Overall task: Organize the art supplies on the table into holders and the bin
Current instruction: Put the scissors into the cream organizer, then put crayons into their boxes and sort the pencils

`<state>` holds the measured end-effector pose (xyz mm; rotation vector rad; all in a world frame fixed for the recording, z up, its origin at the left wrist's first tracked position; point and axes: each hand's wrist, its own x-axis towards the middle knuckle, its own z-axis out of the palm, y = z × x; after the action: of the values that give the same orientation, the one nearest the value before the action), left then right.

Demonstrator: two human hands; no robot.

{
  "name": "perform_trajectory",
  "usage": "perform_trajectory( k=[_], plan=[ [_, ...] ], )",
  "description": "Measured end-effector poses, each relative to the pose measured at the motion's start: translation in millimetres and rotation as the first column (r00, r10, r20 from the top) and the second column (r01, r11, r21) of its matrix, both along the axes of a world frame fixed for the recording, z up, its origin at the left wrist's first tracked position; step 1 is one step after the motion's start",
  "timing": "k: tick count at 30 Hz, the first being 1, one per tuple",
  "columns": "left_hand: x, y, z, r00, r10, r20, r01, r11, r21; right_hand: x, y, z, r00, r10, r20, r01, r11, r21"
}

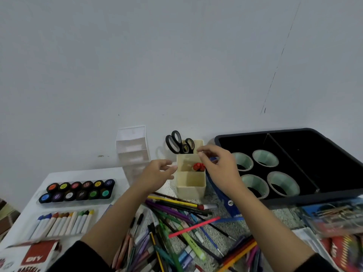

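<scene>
Left hand [157,173] is hanging loose and relaxed just beside the beige holder [191,185], while right hand [220,165] is bunching its fingertips over it, can't tell if it's pinching anything. Scissors [173,143] are standing in the back slot, and pens [176,218] are lying piled on the surface [231,226] in front.

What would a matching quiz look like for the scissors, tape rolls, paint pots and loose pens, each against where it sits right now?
Things:
1. scissors
2. tape rolls
3. paint pots
4. loose pens

Places:
A. in the black bin
B. in the clear tray at the left
C. upright in the cream holder
D. piled on the table

Pairs: 1-C, 2-A, 3-B, 4-D
</scene>
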<state>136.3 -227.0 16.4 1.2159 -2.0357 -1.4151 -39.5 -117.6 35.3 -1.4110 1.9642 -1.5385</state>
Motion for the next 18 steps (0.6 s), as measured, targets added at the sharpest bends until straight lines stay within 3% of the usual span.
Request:
perform_trajectory(
  k=[3,7,10,13,15,18],
  plan=[
    [26.1,19.7,12.6,0.995,-0.089,0.041,0.092,0.994,-0.062,11.1,29.1,3.2,0.998,0.058,0.031,-0.058,0.998,-0.01],
    [59.3,41.5,10.2,0.988,-0.128,0.092,0.147,0.955,-0.258,25.3,63.6,-6.2,0.988,0.153,0.016,-0.153,0.987,0.037],
    [83.3,57.3,-21.9,0.97,-0.185,0.158,0.23,0.909,-0.349,37.3,83.4,-29.7,0.959,0.226,-0.171,-0.199,0.967,0.162],
    [105.0,74.5,-56.2,0.88,-0.286,0.38,0.442,0.786,-0.433,46.0,95.7,-63.1,0.866,0.241,-0.438,-0.125,0.953,0.276],
    [109.9,84.8,-66.7,0.797,-0.306,0.52,0.556,0.707,-0.437,47.5,101.0,-79.2,0.849,0.189,-0.493,-0.032,0.95,0.309],
    [102.4,96.1,-69.9,0.737,-0.305,0.603,0.629,0.637,-0.446,47.3,105.1,-90.8,0.848,0.154,-0.507,0.037,0.937,0.346]
  ],
)
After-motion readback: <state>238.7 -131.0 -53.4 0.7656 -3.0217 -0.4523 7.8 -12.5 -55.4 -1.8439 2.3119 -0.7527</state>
